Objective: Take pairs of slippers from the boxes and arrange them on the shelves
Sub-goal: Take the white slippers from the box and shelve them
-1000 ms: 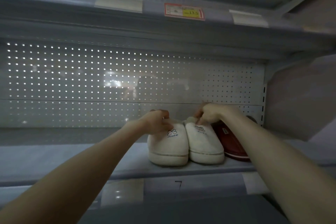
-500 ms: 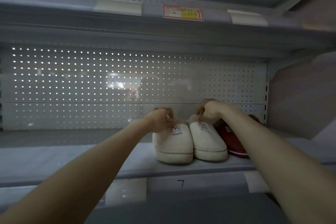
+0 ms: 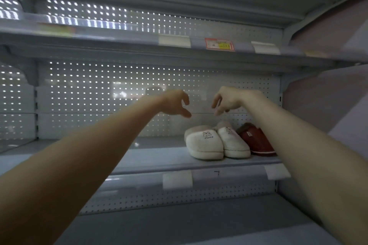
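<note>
A pair of cream-white slippers, the left one [image 3: 204, 144] and the right one [image 3: 233, 142], stands side by side on the grey middle shelf [image 3: 151, 157], toes toward me. A dark red slipper [image 3: 255, 141] sits just right of them, partly hidden by my right forearm. My left hand [image 3: 175, 103] hovers above and left of the white pair, fingers loosely curled, holding nothing. My right hand [image 3: 227, 99] hangs above the pair, fingers drooping, empty too. Neither hand touches a slipper.
A perforated back panel [image 3: 99, 95] closes the shelf bay behind. The upper shelf edge [image 3: 179, 42] carries a red-and-yellow price tag [image 3: 220, 44] and white label holders. A lower shelf [image 3: 179, 223] lies below. A side wall [image 3: 318, 101] bounds the right.
Both hands have let go of the white slippers and lifted up away from them. The pair stays on the shelf. The view has tilted, showing more of the shelves.
</note>
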A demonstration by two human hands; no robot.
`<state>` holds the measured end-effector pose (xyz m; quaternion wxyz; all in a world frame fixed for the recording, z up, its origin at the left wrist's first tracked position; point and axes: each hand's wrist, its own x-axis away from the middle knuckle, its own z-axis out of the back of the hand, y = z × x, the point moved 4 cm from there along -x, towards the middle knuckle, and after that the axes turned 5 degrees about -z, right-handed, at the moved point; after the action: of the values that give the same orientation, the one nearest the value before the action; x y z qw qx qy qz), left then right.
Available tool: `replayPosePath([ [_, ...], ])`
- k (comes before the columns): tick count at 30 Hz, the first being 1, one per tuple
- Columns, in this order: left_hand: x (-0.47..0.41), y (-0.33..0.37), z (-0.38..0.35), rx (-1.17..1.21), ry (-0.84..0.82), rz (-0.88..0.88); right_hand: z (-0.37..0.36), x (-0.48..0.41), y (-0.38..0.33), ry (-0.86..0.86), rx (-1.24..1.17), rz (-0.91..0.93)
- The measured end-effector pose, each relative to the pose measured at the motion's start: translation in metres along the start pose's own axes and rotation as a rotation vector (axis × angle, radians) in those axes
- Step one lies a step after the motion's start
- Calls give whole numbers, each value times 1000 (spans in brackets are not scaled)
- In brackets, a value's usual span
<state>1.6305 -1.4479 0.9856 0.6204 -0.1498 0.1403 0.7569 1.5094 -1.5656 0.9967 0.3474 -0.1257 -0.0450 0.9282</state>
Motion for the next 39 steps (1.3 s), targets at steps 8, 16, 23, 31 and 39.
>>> replayPosePath([
  [8, 113, -26, 54, -17, -7, -24, 7, 90, -102, 13, 19, -3],
  [16, 231, -54, 62, 10, -134, -47, -30, 163, -181, -64, 25, -39],
  [23, 324, -75, 84, 29, -193, 34, -51, 223, -249, -110, 29, 10],
  [31, 448, -80, 103, 43, -212, 169, -77, 303, -322, -167, 39, 132],
  [39, 597, -105, 110, 8, -292, 343, -138, 384, -422, -307, 13, 279],
])
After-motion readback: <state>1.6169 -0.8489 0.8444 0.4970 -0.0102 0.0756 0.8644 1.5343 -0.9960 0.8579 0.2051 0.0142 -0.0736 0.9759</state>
